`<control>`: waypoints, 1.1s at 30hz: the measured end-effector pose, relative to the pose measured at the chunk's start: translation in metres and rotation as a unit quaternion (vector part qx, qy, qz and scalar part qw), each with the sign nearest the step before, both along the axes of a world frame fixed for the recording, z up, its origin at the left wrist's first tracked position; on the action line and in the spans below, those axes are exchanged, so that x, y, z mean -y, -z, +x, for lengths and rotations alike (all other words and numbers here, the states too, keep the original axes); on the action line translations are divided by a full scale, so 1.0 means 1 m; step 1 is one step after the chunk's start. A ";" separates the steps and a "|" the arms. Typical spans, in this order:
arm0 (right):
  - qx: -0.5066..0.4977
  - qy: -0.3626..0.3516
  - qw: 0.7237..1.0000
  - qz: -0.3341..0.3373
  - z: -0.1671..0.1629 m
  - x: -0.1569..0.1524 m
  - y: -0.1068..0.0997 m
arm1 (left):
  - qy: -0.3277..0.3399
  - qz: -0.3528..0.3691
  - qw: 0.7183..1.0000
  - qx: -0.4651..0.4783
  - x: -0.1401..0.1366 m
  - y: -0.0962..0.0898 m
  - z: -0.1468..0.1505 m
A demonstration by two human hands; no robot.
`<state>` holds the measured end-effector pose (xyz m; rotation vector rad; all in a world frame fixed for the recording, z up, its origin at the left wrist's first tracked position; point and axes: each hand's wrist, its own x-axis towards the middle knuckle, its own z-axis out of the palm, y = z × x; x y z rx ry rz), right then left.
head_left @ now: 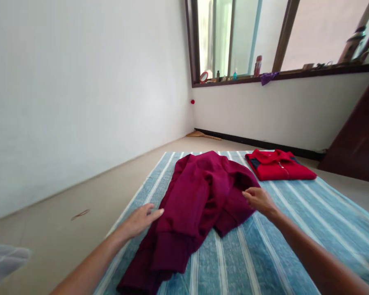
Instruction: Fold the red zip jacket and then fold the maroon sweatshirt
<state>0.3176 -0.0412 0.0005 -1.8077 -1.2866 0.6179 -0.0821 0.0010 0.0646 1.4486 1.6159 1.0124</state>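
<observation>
A crumpled maroon sweatshirt (193, 200) with wide ribbed cuffs lies on a blue, white-striped cloth (298, 229). Its lower end points toward me at the left, and one sleeve bends out to the right. My left hand (141, 219) is beside the left edge of the sweatshirt, fingers apart and thumb reaching to the fabric, with nothing held. At the right side, my right hand (260, 200) has its fingers curled together in a pinch at the sleeve's fabric. How much cloth is between those fingertips is hard to see.
A folded red garment (279, 166) with a zip collar and dark shoulder patches rests at the cloth's far right. White walls (80, 82) stand left and behind. Bottles and small items line the windowsill (233, 82). A broom (203, 135) lies in the corner; a thin loop (80, 214) is on the floor.
</observation>
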 end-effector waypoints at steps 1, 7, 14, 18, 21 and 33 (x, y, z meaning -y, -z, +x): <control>0.030 -0.001 0.999 -0.012 -0.005 0.007 0.006 | 0.011 -0.020 0.998 -0.051 0.013 0.007 -0.007; 0.244 -0.096 0.959 -0.105 -0.023 0.033 0.013 | -0.006 -0.105 0.994 -0.013 0.070 0.031 -0.034; 0.217 -0.153 0.958 -0.108 -0.044 0.026 0.008 | -0.043 -0.144 0.987 0.047 0.077 0.049 -0.030; 0.226 -0.145 0.957 -0.107 -0.046 0.023 0.004 | 0.007 -0.190 0.977 0.093 0.081 0.034 -0.018; 0.263 -0.119 0.953 -0.088 -0.031 0.021 -0.013 | 0.020 -0.220 0.965 0.139 0.084 0.025 -0.014; -0.017 -0.016 0.989 -0.146 -0.010 0.040 -0.046 | 0.016 -0.200 0.955 0.220 0.087 0.022 -0.007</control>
